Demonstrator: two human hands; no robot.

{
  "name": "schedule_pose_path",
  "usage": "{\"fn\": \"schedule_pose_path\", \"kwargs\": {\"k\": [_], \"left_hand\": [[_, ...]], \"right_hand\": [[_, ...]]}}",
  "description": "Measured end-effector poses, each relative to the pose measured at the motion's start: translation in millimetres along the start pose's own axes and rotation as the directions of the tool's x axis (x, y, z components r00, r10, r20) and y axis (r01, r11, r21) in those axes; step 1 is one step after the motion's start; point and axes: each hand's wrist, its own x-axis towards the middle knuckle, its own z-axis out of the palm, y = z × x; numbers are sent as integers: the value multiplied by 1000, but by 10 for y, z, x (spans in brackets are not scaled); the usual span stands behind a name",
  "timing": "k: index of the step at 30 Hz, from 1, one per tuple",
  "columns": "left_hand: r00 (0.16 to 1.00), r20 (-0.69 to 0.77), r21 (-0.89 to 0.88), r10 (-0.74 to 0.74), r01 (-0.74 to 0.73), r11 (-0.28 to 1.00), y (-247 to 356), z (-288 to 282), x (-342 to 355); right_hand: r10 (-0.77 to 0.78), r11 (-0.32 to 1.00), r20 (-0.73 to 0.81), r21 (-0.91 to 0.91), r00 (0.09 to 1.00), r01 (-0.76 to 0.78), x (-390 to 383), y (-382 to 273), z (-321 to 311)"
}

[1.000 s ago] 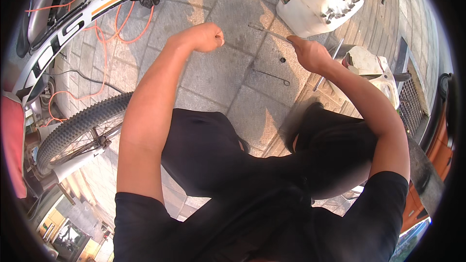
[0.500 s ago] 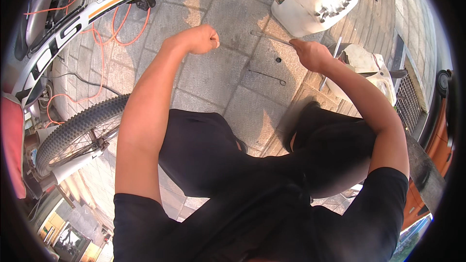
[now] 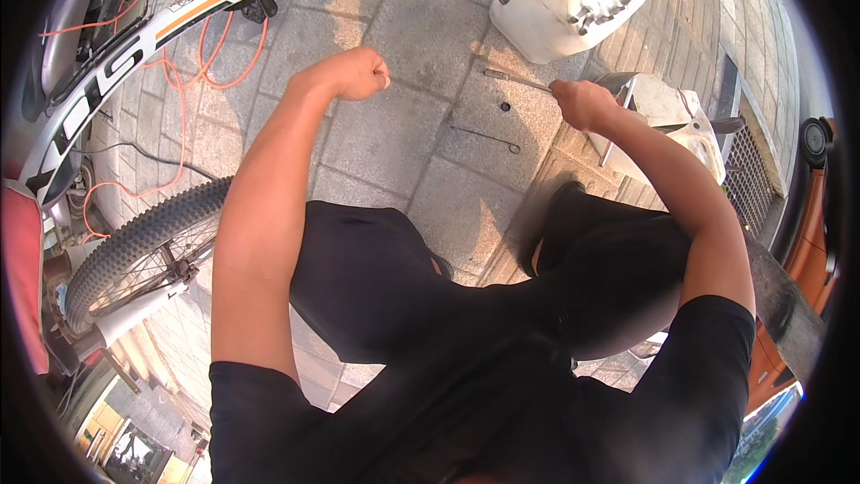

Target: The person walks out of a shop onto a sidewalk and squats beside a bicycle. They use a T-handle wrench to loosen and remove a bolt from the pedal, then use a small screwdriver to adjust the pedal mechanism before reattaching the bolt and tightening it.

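My left hand is curled closed above the paving at upper centre; whatever it may hold is hidden by the fingers. In my closed right hand, to the right, is a thin metal tool with a slightly wider far end, pointing left across the gap between my hands. The two hands are well apart. Below the tool, a small round black piece lies on the stone paving. Nearer to me lies a thin dark wire with a loop at one end.
A white bicycle frame and a knobbly tyre fill the left side, near an orange cable. A cut white plastic jug holding tools stands ahead. Another whitish container sits to the right, beside a metal grate.
My right hand has drawn a little to the right with the metal tool, whose far end has moved right too. My left hand stays closed in nearly the same place. The view has shifted slightly.
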Motion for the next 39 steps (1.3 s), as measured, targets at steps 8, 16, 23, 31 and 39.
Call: {"fn": "schedule_pose_path", "kwargs": {"k": [8,16,23,31,39], "left_hand": [[1000,22,11,3,-3,1000,36,9,81],[1000,9,27,-22,21,999,51,-4,126],[1000,19,68,-12,10,998,79,-6,103],[1000,19,98,-5,3,995,112,44,170],[993,119,84,14,-24,996,164,-30,55]], "right_hand": [[25,995,-114,98,993,-14,-129,38,-15],[2,978,-164,208,986,33,-142,-95,35],[26,983,-183,182,983,8,-229,-219,-98],[25,984,-193,179,981,10,-404,-350,-315],[-158,920,-295,303,942,249,-367,-280,-435]]}}
